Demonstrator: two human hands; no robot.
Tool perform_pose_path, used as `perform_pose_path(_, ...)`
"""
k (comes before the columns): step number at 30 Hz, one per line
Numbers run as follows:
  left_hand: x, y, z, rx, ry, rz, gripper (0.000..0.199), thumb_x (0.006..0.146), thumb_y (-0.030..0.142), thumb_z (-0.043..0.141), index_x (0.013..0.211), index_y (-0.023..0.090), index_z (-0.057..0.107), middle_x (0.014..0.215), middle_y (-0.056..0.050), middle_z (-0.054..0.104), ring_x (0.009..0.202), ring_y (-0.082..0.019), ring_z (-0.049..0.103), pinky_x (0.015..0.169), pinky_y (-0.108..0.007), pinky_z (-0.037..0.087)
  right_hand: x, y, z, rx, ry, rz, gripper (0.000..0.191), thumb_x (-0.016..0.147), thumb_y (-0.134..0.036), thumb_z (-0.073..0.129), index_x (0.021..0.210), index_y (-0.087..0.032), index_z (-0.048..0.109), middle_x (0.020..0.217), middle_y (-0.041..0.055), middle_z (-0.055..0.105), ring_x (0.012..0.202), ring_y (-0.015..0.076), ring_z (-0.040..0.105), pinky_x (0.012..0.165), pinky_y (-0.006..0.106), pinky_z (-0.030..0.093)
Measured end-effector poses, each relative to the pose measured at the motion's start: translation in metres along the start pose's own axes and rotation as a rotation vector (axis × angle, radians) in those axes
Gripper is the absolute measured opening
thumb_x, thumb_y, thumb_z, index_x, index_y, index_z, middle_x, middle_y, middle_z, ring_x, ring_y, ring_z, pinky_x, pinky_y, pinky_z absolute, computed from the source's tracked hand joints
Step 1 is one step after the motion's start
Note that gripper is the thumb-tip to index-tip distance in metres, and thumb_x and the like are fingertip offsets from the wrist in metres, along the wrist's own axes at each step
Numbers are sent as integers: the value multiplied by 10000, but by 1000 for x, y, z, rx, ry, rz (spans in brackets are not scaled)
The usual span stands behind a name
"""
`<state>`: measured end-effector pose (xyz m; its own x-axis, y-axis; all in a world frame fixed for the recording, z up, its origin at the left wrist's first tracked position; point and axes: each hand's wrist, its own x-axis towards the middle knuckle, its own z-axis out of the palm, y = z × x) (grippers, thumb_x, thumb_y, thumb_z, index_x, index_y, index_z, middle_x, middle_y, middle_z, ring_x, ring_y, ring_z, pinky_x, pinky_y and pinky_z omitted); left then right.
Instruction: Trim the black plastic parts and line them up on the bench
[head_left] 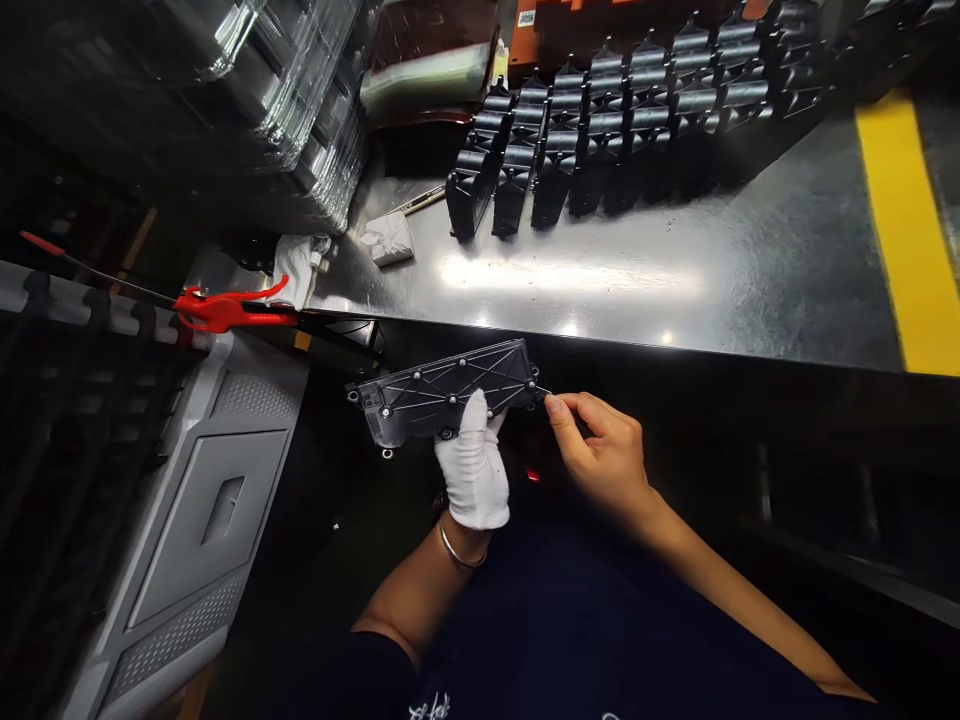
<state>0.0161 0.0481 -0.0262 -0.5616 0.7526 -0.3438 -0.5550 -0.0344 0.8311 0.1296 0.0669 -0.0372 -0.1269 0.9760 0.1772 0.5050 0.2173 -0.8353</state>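
Note:
My left hand, in a white glove, grips a flat black plastic cover from below, its thumb lying over the ribbed face. The cover is tilted, with crossing ribs, bright round studs and small ringed lugs at its edges. At the cover's right end, my bare right hand is closed in a pinch between thumb and forefinger. A thin light-coloured sliver runs from the cover's corner to those fingertips. Too little of it shows to tell its kind.
Beyond the hands is a metal table bearing rows of black plastic parts. A white block lies left of them. A red air blow gun hangs above a grey crate. Film-wrapped stacks stand at the back left.

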Motion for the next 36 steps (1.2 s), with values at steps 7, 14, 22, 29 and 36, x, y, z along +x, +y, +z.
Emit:
perform_pose_path(7,-1,-3,-2,129,71,23,484,818,354,669,1282,293,547,1250,-40,639,1151,-254,606,859,-342,573,-1,-3,2,24,-2,25,235,931,-306,502,782,-204,651,678,27,640,591,148,579,580,280,468)
perform_pose_path(14,-4,-6,-2,162,35,44,436,840,384,634,1261,300,556,1258,-19,636,1146,-237,612,895,-345,563,-6,-8,10,84,-30,32,250,930,-318,497,768,-202,648,640,20,609,560,141,556,542,274,454)
perform_pose_path(22,-5,0,2,120,16,54,385,833,343,641,1211,280,600,1204,-38,670,1167,-251,598,927,-368,547,-2,-4,0,287,-35,225,263,896,-406,545,755,-202,631,634,11,576,522,122,522,479,259,435)
perform_pose_path(29,17,0,-20,-136,-120,-256,354,650,147,751,992,230,715,1045,-30,729,1078,-267,645,942,-464,528,-8,16,-12,839,-197,740,361,813,-571,580,923,-227,573,695,-20,561,501,110,517,407,243,470)
perform_pose_path(36,29,-11,-48,63,-158,-93,513,617,153,806,1103,261,682,1159,-11,693,1147,-236,608,1062,-428,435,-11,13,-20,335,-311,385,425,944,-540,381,1063,-200,608,628,-30,454,540,110,455,493,236,404)
